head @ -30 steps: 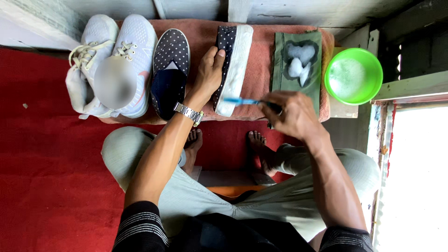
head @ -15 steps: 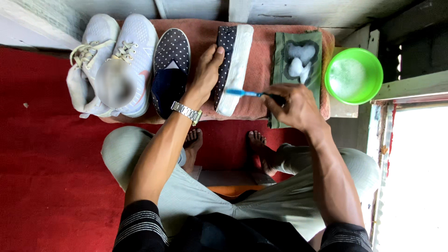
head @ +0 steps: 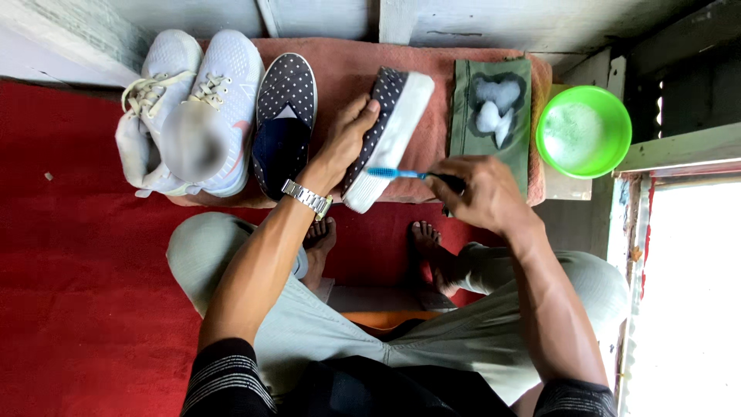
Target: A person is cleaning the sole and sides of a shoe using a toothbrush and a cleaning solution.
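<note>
Shoes four (head: 285,123), toothbrush one (head: 394,174), bowl one (head: 583,131)

Blurred to a smooth patch (head: 193,143) over the tongue and opening of the near white sneaker (head: 224,108). Hidden under the left hand (head: 343,147): part of the tilted dotted shoe (head: 390,127). Swallowed in the right hand (head: 482,193): the blue toothbrush (head: 394,174) handle's end. Cut off by the bottom edge: both striped sleeves. Washed out to white at right: whatever lies beyond the doorway.
</note>
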